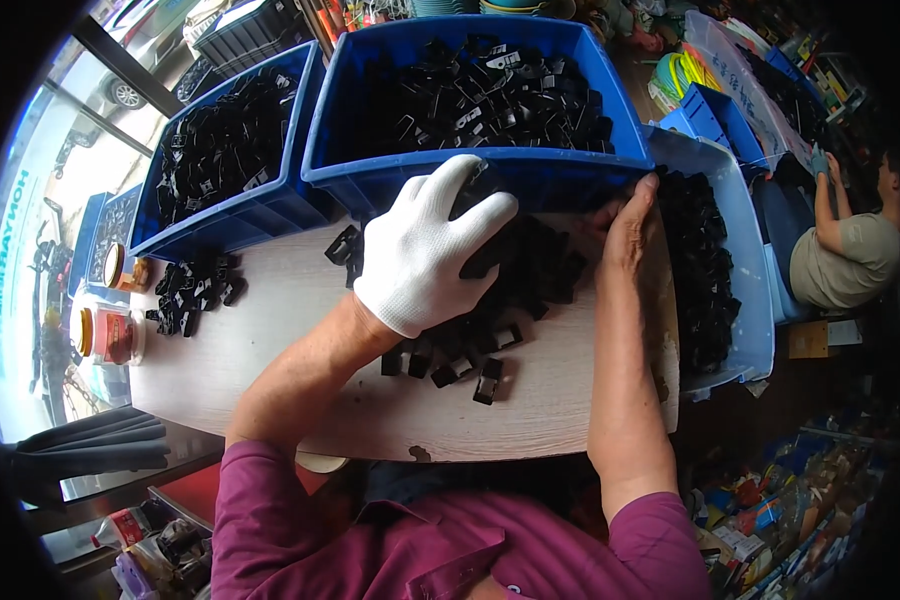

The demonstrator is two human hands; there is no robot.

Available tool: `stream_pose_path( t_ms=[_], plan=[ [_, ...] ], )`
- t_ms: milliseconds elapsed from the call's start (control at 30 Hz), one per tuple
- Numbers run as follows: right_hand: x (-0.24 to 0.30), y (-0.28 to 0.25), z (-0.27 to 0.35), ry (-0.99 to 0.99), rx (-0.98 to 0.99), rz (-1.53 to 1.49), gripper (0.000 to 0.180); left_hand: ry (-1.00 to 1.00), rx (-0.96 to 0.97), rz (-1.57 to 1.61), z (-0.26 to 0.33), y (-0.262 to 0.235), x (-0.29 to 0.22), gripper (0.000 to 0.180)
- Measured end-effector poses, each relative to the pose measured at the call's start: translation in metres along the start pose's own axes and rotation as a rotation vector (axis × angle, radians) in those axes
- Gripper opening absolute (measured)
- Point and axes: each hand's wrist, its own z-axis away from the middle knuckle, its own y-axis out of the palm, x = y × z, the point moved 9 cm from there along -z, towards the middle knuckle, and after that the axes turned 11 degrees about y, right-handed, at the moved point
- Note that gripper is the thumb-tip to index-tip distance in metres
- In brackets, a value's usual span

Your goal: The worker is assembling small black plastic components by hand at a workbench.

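My left hand, in a white knit glove, reaches over a heap of small black plastic parts on the table. Its fingers are spread, with black parts around and between them; whatever lies under the palm is hidden. Bare and at the near right corner of the large blue bin, my right hand grips the bin, one digit up by the rim and the others curled in shadow beneath. Similar black parts fill that bin. Several loose parts lie nearer me on the wooden tabletop.
A second blue bin of black parts stands left, with a small pile before it. Two lidded jars sit at the left edge. A translucent tub of parts stands right. Another person sits farther right.
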Motion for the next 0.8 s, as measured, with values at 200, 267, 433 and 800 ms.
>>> stream_pose_path(
  t_ms=[200,267,433,800],
  plan=[
    [0.004,-0.01,-0.005,-0.1,-0.149,0.163,0.085,-0.093,0.064,-0.074,0.011,0.016,0.007,0.063],
    [0.0,-0.004,-0.003,-0.088,-0.052,0.083,0.078,-0.098,0.059,-0.068,0.013,0.014,0.009,0.062],
    [0.0,-0.011,-0.011,-0.101,-0.058,0.112,0.08,-0.086,-0.031,-0.03,0.012,0.003,0.012,0.045],
    [0.014,0.002,0.015,-0.082,-0.024,0.071,0.083,-0.014,-0.121,0.092,0.002,-0.019,0.012,0.02]
  ],
)
